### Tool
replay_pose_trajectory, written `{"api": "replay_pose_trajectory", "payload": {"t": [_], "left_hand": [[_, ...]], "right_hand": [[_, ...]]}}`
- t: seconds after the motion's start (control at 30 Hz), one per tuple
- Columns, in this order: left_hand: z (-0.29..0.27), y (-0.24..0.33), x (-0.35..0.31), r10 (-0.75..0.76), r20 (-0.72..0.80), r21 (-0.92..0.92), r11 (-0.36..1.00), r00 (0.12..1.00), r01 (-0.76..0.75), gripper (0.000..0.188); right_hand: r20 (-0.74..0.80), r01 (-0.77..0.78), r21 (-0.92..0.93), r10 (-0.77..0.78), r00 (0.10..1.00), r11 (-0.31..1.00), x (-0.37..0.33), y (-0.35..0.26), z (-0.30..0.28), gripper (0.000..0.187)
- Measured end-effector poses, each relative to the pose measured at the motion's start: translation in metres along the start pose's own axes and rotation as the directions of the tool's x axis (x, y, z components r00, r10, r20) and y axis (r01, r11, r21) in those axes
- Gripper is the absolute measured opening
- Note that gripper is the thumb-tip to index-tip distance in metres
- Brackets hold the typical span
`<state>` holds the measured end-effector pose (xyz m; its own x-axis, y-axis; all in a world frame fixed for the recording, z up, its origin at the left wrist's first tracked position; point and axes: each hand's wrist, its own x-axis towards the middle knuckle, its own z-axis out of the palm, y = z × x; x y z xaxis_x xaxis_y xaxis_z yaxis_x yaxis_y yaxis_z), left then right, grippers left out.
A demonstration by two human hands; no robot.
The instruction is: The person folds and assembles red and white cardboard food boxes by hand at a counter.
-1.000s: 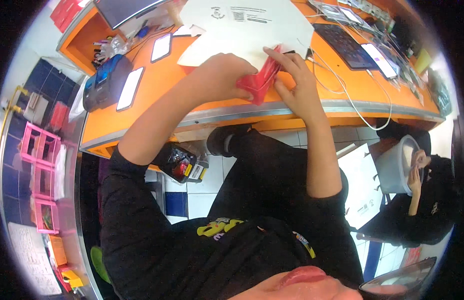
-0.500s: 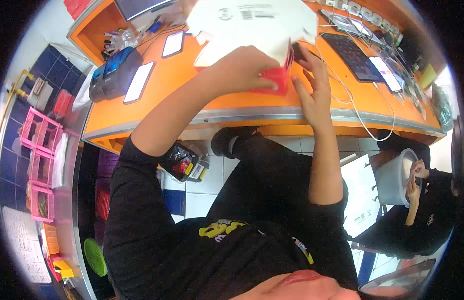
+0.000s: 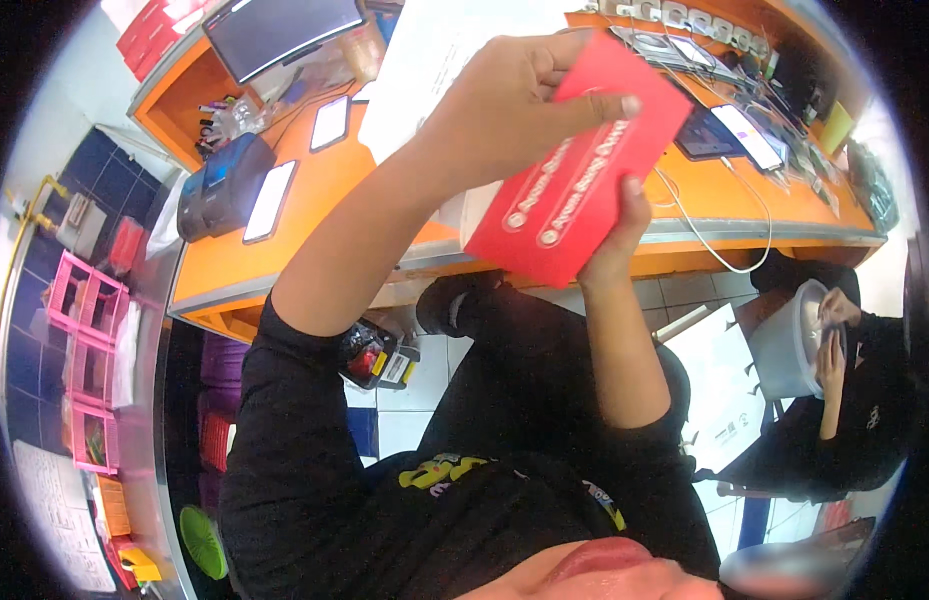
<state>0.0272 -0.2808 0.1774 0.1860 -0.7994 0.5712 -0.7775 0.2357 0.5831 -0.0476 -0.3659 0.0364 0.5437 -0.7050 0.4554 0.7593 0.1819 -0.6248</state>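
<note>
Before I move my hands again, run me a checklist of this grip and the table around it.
1. Left hand on the red carton: ok, thumb laid across the printed face.
2. Right hand on the carton: ok, thumb showing at its right-hand edge.
3. Right fingers' placement behind the carton: cannot tell, the carton hides them.
4. Carton's contents: cannot tell, its inside is out of sight.
5. Two phones at left apart from the carton: ok, both lie on the orange table.
6. White cable kept on the table: not ok, a loop hangs past the front edge.
</note>
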Motion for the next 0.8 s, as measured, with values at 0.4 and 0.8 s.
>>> {"api": "replay_pose_trajectory", "payload": {"t": [0.4,0.8], "left_hand": [[0.026,0.02,-0.031,0.032,0.13,0.012,0.999,0.991,-0.034,0.031],[0.028,0.014,-0.034,0.31,0.172,0.161,0.927,0.935,-0.338,0.037]], "right_hand": [[-0.333,0.278,0.122,-0.225,0.916,0.953,0.003,-0.056,-0.007,0.071],[-0.336,0.302,0.187,-0.228,0.914,0.935,0.001,-0.063,-0.008,0.074]]}}
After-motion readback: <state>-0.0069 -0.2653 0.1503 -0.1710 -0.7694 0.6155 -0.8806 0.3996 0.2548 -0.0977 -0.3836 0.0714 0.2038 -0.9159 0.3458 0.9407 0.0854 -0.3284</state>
